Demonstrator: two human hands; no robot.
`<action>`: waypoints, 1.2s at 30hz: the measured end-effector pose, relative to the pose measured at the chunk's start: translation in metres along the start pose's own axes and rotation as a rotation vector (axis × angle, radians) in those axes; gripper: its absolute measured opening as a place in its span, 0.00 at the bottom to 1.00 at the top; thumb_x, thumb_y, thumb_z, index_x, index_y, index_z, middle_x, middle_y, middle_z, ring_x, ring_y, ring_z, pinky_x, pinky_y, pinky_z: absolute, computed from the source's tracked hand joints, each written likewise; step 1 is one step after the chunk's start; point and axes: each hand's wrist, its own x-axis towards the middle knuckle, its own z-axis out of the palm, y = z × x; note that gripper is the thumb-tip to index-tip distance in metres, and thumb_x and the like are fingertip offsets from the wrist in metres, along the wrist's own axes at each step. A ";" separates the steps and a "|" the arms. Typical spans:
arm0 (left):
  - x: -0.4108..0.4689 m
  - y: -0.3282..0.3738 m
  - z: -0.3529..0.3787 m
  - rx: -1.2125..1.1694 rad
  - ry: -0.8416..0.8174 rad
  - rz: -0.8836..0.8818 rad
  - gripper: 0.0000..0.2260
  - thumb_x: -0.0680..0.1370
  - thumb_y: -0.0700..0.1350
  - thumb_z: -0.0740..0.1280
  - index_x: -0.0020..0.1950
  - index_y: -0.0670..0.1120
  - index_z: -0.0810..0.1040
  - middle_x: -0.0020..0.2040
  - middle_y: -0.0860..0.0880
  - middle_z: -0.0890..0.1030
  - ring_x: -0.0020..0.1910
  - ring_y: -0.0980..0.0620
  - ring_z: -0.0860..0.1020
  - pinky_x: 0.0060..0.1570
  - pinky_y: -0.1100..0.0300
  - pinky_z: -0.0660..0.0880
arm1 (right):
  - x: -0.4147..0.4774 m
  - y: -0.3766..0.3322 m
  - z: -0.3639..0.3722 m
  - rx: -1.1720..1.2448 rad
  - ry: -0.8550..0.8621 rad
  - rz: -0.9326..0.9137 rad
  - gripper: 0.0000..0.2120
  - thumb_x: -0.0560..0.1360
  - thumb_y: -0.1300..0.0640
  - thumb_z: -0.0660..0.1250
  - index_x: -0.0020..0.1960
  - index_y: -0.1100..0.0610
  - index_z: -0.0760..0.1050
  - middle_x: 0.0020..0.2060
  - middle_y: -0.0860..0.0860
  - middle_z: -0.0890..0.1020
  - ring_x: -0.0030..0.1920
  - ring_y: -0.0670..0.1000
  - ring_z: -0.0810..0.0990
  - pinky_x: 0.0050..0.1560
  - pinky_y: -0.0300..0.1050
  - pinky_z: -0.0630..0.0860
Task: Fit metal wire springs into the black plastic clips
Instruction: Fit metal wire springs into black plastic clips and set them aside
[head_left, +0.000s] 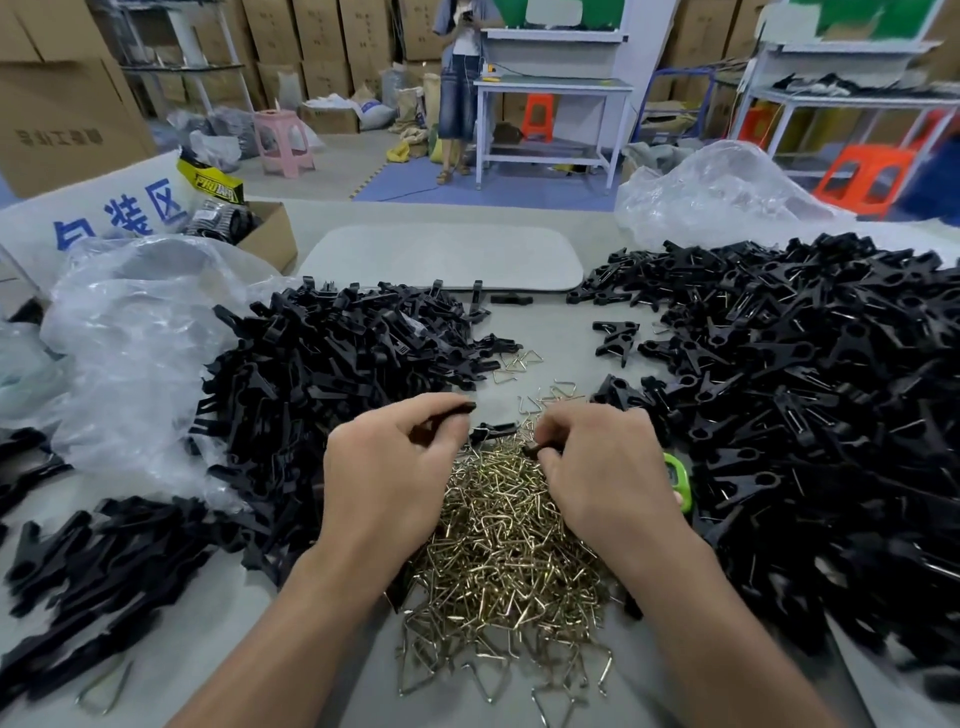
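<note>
Left hand (395, 460) grips a black plastic clip (451, 412), right hand (605, 462) pinches a second clip (535, 450), and I see brass-coloured wire springs (498, 530) heaped beneath.

Left hand (387, 467) curled, its grip pinching; right hand (605, 467) curled, pinching likewise.

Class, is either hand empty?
No, the left hand pinches a black clip and the right hand a second clip, above the spring pile.

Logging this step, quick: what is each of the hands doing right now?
Left hand: fingers curled round a black plastic clip.
Right hand: pinching a second black clip piece above the spring pile.
</note>
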 end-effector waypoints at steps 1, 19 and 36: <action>-0.001 0.000 0.002 -0.057 -0.016 -0.056 0.11 0.76 0.47 0.77 0.44 0.65 0.85 0.36 0.67 0.84 0.32 0.61 0.82 0.31 0.71 0.74 | -0.002 0.000 -0.001 0.040 0.018 -0.023 0.04 0.78 0.55 0.72 0.48 0.46 0.83 0.42 0.44 0.85 0.44 0.47 0.74 0.53 0.43 0.74; 0.003 0.006 0.006 -0.647 -0.183 -0.216 0.15 0.81 0.29 0.63 0.45 0.48 0.80 0.52 0.48 0.88 0.49 0.48 0.88 0.47 0.59 0.83 | -0.003 -0.014 0.003 1.085 -0.303 0.132 0.13 0.83 0.63 0.65 0.51 0.50 0.86 0.43 0.53 0.89 0.38 0.50 0.86 0.40 0.39 0.82; -0.001 0.001 0.011 -0.306 -0.223 -0.165 0.27 0.76 0.33 0.75 0.63 0.65 0.80 0.50 0.64 0.87 0.53 0.65 0.84 0.56 0.68 0.79 | -0.009 -0.019 0.013 0.744 -0.034 -0.052 0.17 0.81 0.59 0.67 0.47 0.37 0.82 0.45 0.41 0.87 0.48 0.48 0.86 0.54 0.54 0.84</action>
